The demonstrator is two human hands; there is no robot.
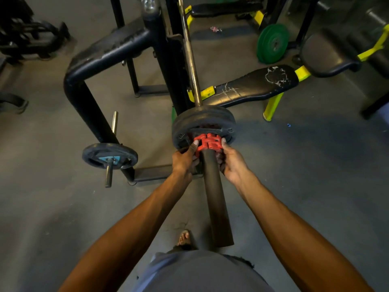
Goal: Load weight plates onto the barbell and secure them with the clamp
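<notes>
— Between my two hands, right at the fingertips, sits the red clamp [208,142], ringed around the barbell sleeve [214,197] and pressed up to the black weight plates [203,125]. Left hand [183,160] pinches its left side, right hand [230,163] its right; both grips are pressed together on it.

— Which way does the sleeve run?

— Straight from the plates back toward me, its free end low near my waist. So the clamp can only slide along that line, away from me, and I judge it already seated against the plate face.

— Which hand is nearer?

— About equal. Whether the clamp is latched, I cannot tell.

— Anything in the way?

— Nothing on the sleeve. Left of my left grip, well apart, a spare plate [109,155] hangs on a storage peg; beyond the plates stands the rack upright [174,66], and past my right grip a cracked bench pad [256,85].
</notes>
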